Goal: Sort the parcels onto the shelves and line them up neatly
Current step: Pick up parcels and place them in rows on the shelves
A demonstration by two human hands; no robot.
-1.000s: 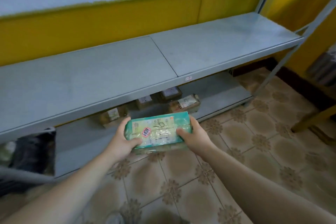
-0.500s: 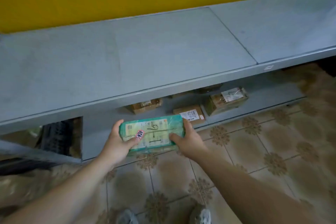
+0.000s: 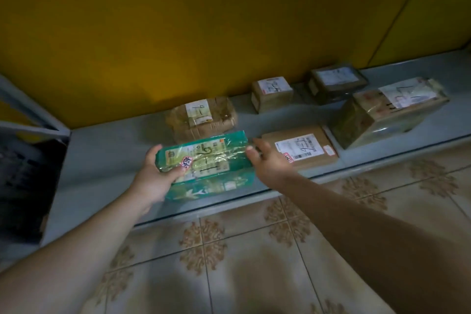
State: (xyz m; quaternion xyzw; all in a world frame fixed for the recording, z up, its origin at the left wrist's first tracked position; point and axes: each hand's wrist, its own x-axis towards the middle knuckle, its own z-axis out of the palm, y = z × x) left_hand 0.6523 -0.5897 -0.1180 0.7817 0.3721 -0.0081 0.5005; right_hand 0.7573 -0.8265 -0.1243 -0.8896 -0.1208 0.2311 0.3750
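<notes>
1. Dark crate [image 3: 25,181]: seen beside the shelf's left end; no writing can be read.
2. Left hand [image 3: 153,181]: curled round the left end of the green parcel [image 3: 216,163], thumb laid on the top face, fingers underneath.
3. Green parcel: wrapped in clear film and held over the front edge of the grey shelf [image 3: 102,160]. Whether it rests on the shelf cannot be told. A printed label, a round pink sticker and handwritten strokes resembling "9-1" are carried on top; the small print is illegible.
4. Brown taped parcel [image 3: 201,117]: placed just behind the green one, its white label marked "9-1" by hand.
5. Right hand [image 3: 270,163]: fingers loosely extended and nothing grasped, thumb tip at the green parcel's right end.
6. Flat brown parcel [image 3: 300,150]: placed at the front edge, with a barcoded label and handwriting.
7. Small box [image 3: 271,93] and dark parcel [image 3: 336,81]: set along the back edge, labels unreadable.
8. Large taped box [image 3: 387,109]: set furthest right, label handwritten.
</notes>
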